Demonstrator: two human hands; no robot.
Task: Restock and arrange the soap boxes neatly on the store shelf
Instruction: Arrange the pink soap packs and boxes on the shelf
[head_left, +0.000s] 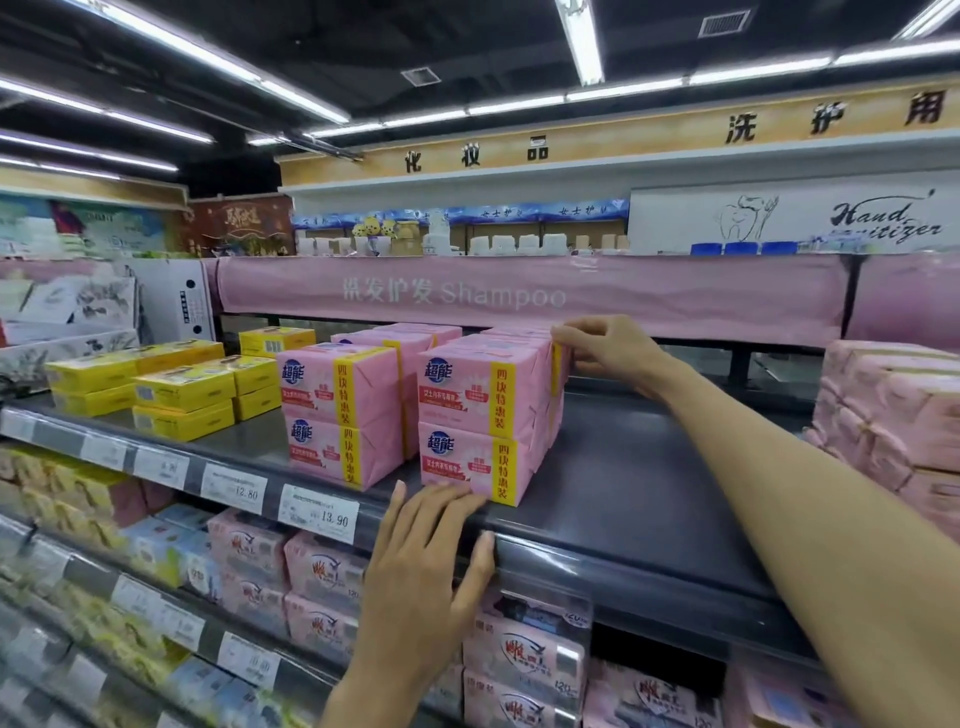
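Shelf (649, 467): soap boxes (475, 410) stacked (labels fwd).

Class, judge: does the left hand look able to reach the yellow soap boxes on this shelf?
Probably yes. The left hand rests open on the shelf edge, and the yellow soap boxes sit leftward, past the pink soap packs, with their front unobstructed.

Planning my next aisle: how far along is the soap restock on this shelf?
Done: pink soap stacks stand two high at the shelf front, beside yellow boxes. In hand: the right hand grips the rear pack at its top corner while the left hand presses flat against the bottom front pack. Left: the shelf lies bare right of the stacks, and a pile of pink packs waits at the far right.
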